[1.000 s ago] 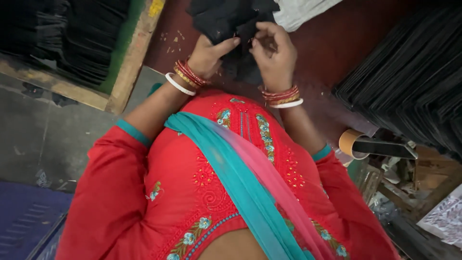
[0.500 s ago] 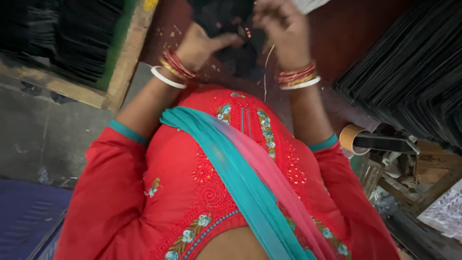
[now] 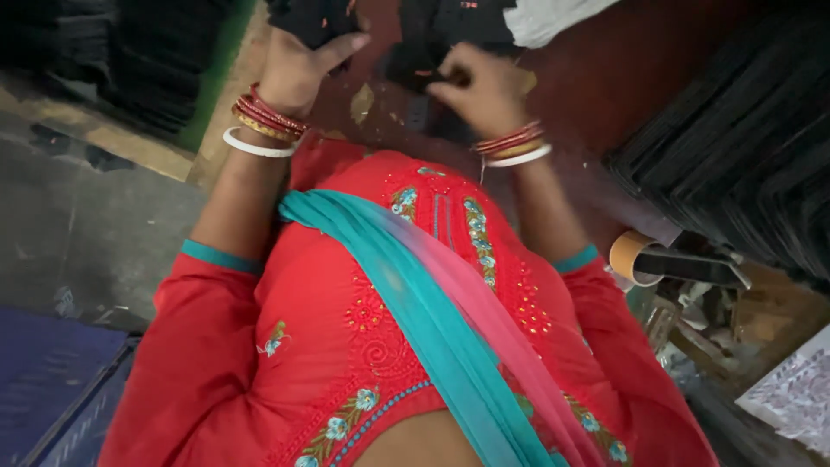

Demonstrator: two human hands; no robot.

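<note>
Two pieces of black cloth sit at the far edge of the dark red bench [image 3: 605, 78], right at the top of the view. The left piece of black cloth [image 3: 316, 19] is partly cut off by the frame, and the left hand [image 3: 298, 69] is right up against its lower edge, fingers loosely spread and thumb sticking out to the side, so it's open rather than gripping as far as I can see. The right piece of black cloth [image 3: 432, 39] lies just beside it, and the right hand [image 3: 480, 86] is over its near edge with the fingers curled in tight; it looks like it's pinching the cloth, but the view is too dark and blurry there to be sure. Both wrists have red and gold bangles plus a white one. A white cloth [image 3: 553, 15] lies just past the right black piece. A few small pale scraps [image 3: 361, 102] are on the bench between the hands. Off to the right there's a big stack of dark sheets [image 3: 743, 147], and near it a roll of brown tape [image 3: 629, 257]. Another dark stack [image 3: 130, 60] sits well off to the left.
</note>
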